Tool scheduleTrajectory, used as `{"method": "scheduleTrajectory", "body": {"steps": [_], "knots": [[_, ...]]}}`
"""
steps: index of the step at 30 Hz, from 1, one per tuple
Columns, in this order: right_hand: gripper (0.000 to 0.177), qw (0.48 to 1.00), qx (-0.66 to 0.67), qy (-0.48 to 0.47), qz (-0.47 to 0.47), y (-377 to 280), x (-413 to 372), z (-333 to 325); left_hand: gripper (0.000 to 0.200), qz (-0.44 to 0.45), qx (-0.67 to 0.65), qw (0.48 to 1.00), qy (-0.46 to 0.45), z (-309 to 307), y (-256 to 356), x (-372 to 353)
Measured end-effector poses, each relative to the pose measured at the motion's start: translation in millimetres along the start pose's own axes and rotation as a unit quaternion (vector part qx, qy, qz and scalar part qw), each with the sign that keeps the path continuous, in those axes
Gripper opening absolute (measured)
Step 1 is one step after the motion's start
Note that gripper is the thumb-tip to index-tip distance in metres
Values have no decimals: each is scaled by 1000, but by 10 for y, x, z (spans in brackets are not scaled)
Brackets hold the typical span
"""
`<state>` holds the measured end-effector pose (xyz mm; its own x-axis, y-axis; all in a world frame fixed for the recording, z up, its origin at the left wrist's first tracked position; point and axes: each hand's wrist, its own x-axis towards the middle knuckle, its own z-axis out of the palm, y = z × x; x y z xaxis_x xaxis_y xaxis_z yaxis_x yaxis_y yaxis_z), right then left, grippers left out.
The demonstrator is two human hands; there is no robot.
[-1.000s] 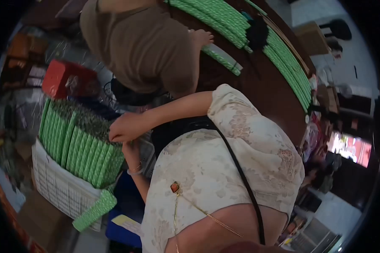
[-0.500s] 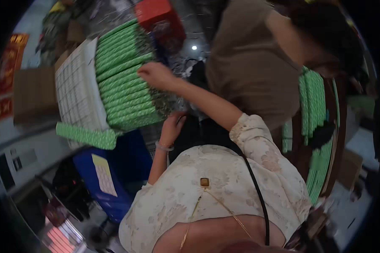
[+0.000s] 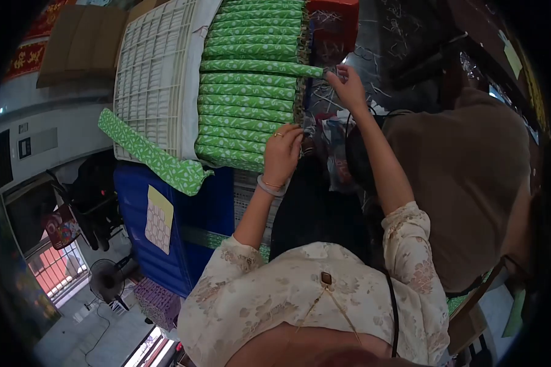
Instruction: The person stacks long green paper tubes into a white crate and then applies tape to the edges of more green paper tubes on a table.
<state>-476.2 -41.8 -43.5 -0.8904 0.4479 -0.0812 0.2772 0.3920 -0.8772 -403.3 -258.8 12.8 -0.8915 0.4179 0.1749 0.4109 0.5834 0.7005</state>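
Note:
Flat green strips with a white pattern (image 3: 245, 125) are packed in a tall stack in front of me. One green patterned strip (image 3: 263, 67) sticks out beyond its neighbours, and my right hand (image 3: 350, 90) pinches its right end between thumb and fingers. My left hand (image 3: 281, 153) is lower down, against the right ends of the stack, with its fingers curled. Whether it grips anything is hidden. A loose, wider green patterned piece (image 3: 153, 153) hangs aslant at the stack's lower left.
A white grid rack (image 3: 156, 79) stands left of the stack, above a blue bin (image 3: 159, 238). Cardboard boxes (image 3: 80, 46) and a red container (image 3: 333, 27) are further off. A person in a brown top (image 3: 459, 183) bends close on my right. A fan (image 3: 107, 278) stands lower left.
My view has swung, so the stack appears further right and larger. My right hand has taken hold of a strip's end, which protrudes. My left hand now lies against the stack's ends.

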Motion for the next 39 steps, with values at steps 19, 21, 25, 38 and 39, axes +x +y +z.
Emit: {"method": "scheduleTrajectory", "body": {"steps": [19, 21, 25, 38, 39], "knots": [[40, 979, 83, -179, -52, 177, 262, 319, 29, -12, 207, 968, 143, -85, -849, 1115], [38, 978, 72, -188, -57, 203, 278, 303, 28, -27, 206, 964, 166, -166, -984, 1183], [32, 980, 53, -178, -71, 150, 275, 286, 26, -67, 169, 968, 171, -237, -1172, 1252], [16, 958, -160, -5, -239, -668, 360, 1002, 23, 47, 200, 974, 100, -124, -1109, 1308], [16, 958, -166, -18, -233, -700, 344, 1075, 23, 48, 203, 973, 103, -128, -1104, 1304]]}}
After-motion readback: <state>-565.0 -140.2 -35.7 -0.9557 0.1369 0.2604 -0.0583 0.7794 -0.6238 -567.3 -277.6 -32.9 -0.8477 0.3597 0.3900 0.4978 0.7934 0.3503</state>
